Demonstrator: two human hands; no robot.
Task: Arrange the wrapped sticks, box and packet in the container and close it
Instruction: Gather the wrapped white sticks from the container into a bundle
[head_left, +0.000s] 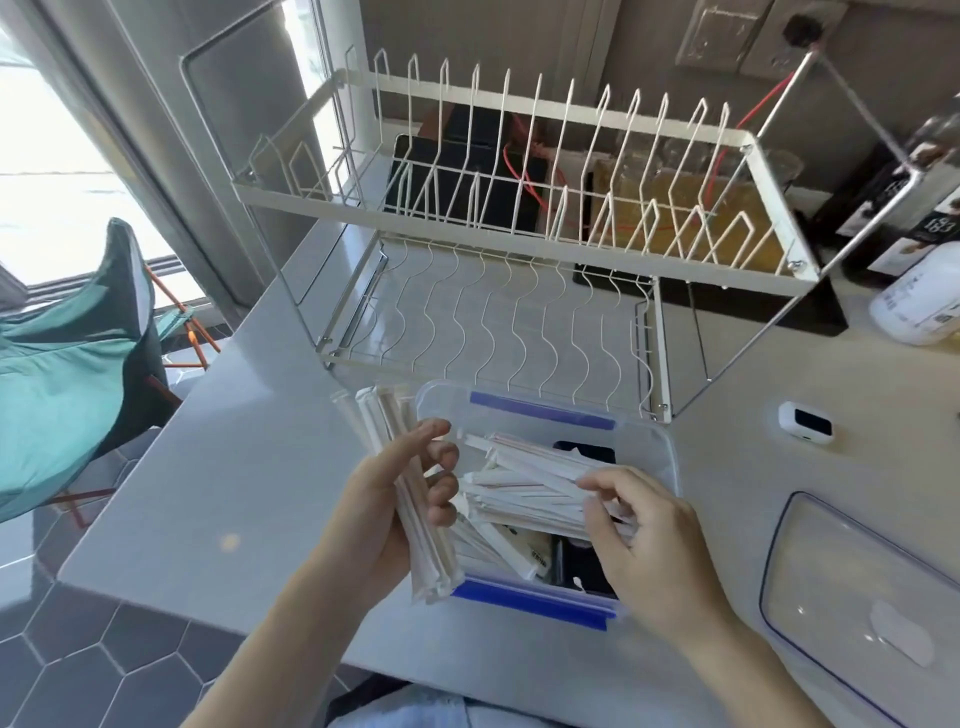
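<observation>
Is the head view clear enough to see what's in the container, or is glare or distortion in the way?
Head view: the window is blown out, wide-angle bends the rack, yet the container and sticks stay sharp; its dark contents are hard to read.
</observation>
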